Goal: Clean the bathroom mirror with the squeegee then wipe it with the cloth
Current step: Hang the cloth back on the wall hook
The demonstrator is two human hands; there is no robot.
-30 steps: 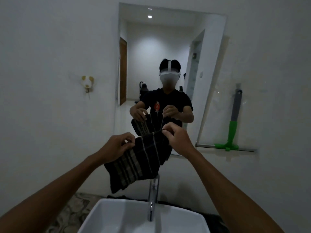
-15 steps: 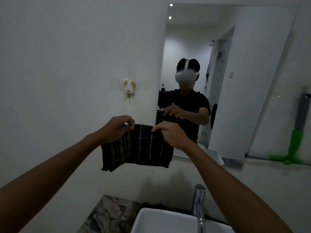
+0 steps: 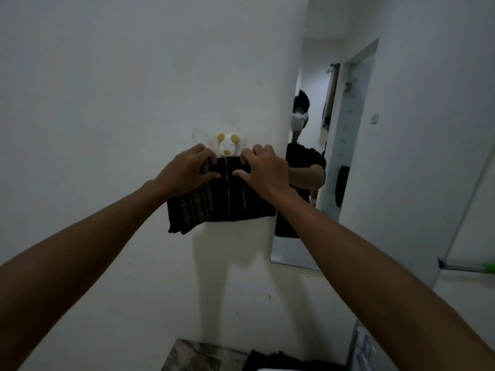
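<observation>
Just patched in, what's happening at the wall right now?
A person has both hands on a dark plaid cloth, the left hand and the right hand gripping its top edge. They hold it against the white wall just under a small animal-shaped wall hook, apparently to hang it. The mirror is off to the right, untouched. Only the green tip of the squeegee shows at the right edge, on a narrow ledge.

There were two hands, the left hand (image 3: 184, 170) and right hand (image 3: 263, 170), one dark plaid cloth (image 3: 222, 199), one animal-shaped wall hook (image 3: 227, 143), one mirror (image 3: 375, 156), and one green squeegee (image 3: 488, 267) at right edge.
</observation>
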